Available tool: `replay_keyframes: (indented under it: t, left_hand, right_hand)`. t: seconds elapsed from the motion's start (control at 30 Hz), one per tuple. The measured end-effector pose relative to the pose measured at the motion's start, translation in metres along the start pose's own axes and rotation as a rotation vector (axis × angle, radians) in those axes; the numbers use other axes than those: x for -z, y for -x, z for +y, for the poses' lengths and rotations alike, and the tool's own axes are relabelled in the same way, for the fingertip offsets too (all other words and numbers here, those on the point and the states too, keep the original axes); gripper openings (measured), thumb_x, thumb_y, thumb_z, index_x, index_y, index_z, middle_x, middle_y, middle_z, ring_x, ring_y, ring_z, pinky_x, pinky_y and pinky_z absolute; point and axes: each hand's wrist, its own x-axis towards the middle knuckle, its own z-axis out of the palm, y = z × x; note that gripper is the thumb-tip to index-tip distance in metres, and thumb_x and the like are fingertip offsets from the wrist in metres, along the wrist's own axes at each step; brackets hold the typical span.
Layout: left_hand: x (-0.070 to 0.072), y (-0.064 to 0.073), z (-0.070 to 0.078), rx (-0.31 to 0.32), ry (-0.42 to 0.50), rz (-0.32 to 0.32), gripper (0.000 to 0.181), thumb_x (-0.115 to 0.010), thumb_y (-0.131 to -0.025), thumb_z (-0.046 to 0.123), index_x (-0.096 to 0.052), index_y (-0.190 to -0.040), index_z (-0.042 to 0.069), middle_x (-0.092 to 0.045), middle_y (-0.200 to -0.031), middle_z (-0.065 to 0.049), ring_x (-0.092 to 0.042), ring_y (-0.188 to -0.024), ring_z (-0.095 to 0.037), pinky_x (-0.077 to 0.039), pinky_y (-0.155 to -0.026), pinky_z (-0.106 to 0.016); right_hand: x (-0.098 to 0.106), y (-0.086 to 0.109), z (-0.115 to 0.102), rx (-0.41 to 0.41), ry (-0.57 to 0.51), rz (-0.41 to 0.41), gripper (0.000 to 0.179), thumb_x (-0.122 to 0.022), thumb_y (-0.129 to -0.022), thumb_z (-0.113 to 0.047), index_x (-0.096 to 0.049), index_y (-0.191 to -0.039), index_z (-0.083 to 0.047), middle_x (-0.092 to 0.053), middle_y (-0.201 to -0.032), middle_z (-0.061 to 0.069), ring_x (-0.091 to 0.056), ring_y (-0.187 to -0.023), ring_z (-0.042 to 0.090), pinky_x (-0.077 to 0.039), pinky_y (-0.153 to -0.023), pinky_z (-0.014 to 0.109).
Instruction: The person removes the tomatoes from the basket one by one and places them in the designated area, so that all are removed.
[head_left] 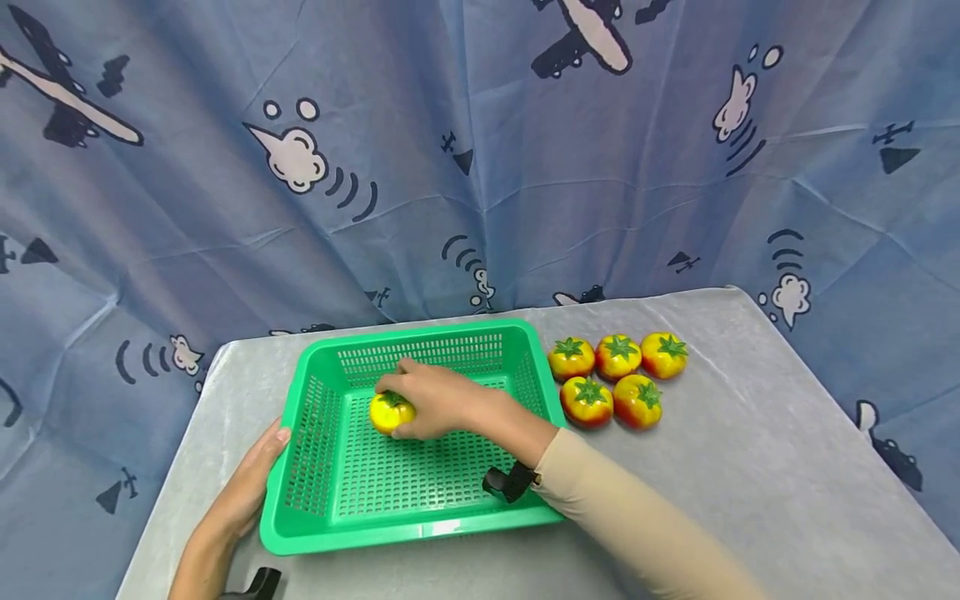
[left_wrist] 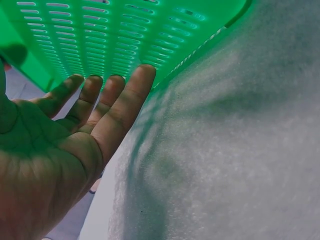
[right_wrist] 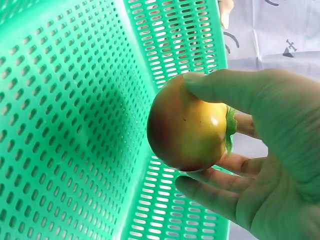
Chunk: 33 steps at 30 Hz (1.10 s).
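Note:
My right hand (head_left: 431,400) is inside the green plastic basket (head_left: 420,535), holding a yellow-and-red tomato (head_left: 388,414) with a green leafy top. In the right wrist view, the thumb and fingers grip this tomato (right_wrist: 182,125) from its leafy side, over the perforated basket floor. My left hand (head_left: 251,483) is at the basket's left side, a fingertip showing at the rim. The left wrist view shows the left fingers (left_wrist: 120,117) extended, their tips at the slotted outer wall (left_wrist: 107,42).
To the right of the basket, several more tomatoes (head_left: 587,402) stand in two rows on the pale grey tabletop (head_left: 750,450). A blue curtain (head_left: 480,167) with airplane prints hangs behind the table. A black wrist strap (head_left: 517,482) circles the right wrist.

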Motion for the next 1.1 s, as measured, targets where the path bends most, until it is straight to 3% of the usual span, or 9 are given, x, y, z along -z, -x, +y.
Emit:
replay_keyframes:
  t: [0.1, 0.4, 0.5, 0.6, 0.7, 0.83, 0.93, 1.03, 1.1]
  left_hand:
    - [0.000, 0.000, -0.001, -0.009, 0.009, -0.010, 0.066, -0.023, -0.118, 0.032, -0.005, -0.166, -0.009, -0.064, -0.133, -0.013, -0.075, -0.106, -0.012, -0.066, -0.087, -0.032]
    - [-0.001, 0.000, 0.000, -0.004, -0.003, -0.003, 0.066, -0.022, -0.118, 0.032, -0.005, -0.166, -0.009, -0.050, -0.142, -0.039, -0.074, -0.107, -0.010, -0.066, -0.088, -0.030]
    - [-0.002, -0.001, 0.001, 0.015, -0.006, 0.001, 0.067, -0.021, -0.118, 0.034, -0.004, -0.166, -0.008, -0.039, -0.147, -0.049, -0.073, -0.108, -0.007, -0.065, -0.089, -0.028]
    - [-0.002, 0.000, 0.002, 0.031, -0.004, 0.006, 0.067, -0.021, -0.118, 0.035, -0.002, -0.167, -0.007, -0.032, -0.151, -0.052, -0.072, -0.109, -0.004, -0.064, -0.089, -0.026]
    - [-0.003, 0.000, 0.002, 0.032, -0.005, 0.010, 0.067, -0.021, -0.118, 0.035, -0.002, -0.167, -0.007, -0.034, -0.149, -0.052, -0.073, -0.108, -0.006, -0.065, -0.089, -0.027]
    - [-0.001, 0.001, 0.000, 0.011, 0.015, -0.003, 0.067, -0.022, -0.118, 0.033, -0.004, -0.166, -0.009, -0.061, -0.136, -0.026, -0.075, -0.106, -0.011, -0.067, -0.087, -0.032]
    - [0.001, 0.001, 0.000, -0.004, 0.033, -0.018, 0.067, -0.024, -0.118, 0.032, -0.004, -0.165, -0.010, -0.067, -0.126, 0.002, -0.076, -0.106, -0.013, -0.067, -0.087, -0.033]
    - [0.001, 0.001, 0.000, -0.002, 0.034, -0.019, 0.067, -0.024, -0.118, 0.033, -0.004, -0.165, -0.010, -0.066, -0.127, 0.003, -0.075, -0.107, -0.012, -0.066, -0.088, -0.031]
    - [0.001, 0.000, 0.000, 0.005, 0.026, -0.010, 0.067, -0.024, -0.118, 0.033, -0.004, -0.166, -0.009, -0.065, -0.130, -0.006, -0.075, -0.107, -0.012, -0.066, -0.088, -0.031]
  right_hand:
    - [0.003, 0.005, 0.000, 0.011, -0.005, 0.012, 0.058, -0.081, -0.095, -0.033, -0.060, -0.147, -0.020, -0.060, -0.135, 0.009, -0.061, -0.108, 0.018, -0.057, -0.093, 0.030]
    - [0.009, 0.024, 0.002, 0.032, -0.027, 0.061, 0.058, -0.081, -0.096, -0.030, -0.059, -0.149, -0.019, -0.058, -0.140, 0.010, -0.062, -0.112, 0.019, -0.057, -0.094, 0.031]
    - [0.012, 0.031, 0.004, 0.027, -0.039, 0.076, 0.059, -0.080, -0.096, -0.029, -0.059, -0.150, -0.019, -0.058, -0.142, 0.009, -0.062, -0.112, 0.019, -0.058, -0.093, 0.032]
    - [0.015, 0.037, 0.005, 0.026, -0.049, 0.095, 0.058, -0.080, -0.096, -0.029, -0.059, -0.149, -0.020, -0.058, -0.141, 0.009, -0.062, -0.111, 0.019, -0.057, -0.091, 0.033]
    - [0.017, 0.044, 0.006, 0.021, -0.057, 0.109, 0.057, -0.079, -0.096, -0.029, -0.059, -0.149, -0.020, -0.058, -0.141, 0.009, -0.062, -0.112, 0.019, -0.057, -0.091, 0.034]
    - [0.019, 0.053, 0.007, 0.004, -0.067, 0.122, 0.058, -0.079, -0.097, -0.030, -0.058, -0.151, -0.021, -0.057, -0.144, 0.008, -0.062, -0.115, 0.020, -0.058, -0.095, 0.036]
    - [0.020, 0.058, 0.010, -0.003, -0.080, 0.135, 0.059, -0.079, -0.097, -0.031, -0.057, -0.152, -0.021, -0.057, -0.144, 0.008, -0.062, -0.115, 0.020, -0.057, -0.096, 0.036]
    - [0.021, 0.064, 0.013, -0.007, -0.083, 0.155, 0.060, -0.079, -0.097, -0.031, -0.057, -0.152, -0.021, -0.057, -0.143, 0.008, -0.062, -0.115, 0.020, -0.058, -0.097, 0.037]
    - [0.021, 0.068, 0.014, -0.006, -0.080, 0.170, 0.060, -0.080, -0.097, -0.030, -0.058, -0.151, -0.020, -0.057, -0.143, 0.008, -0.063, -0.115, 0.020, -0.058, -0.097, 0.038]
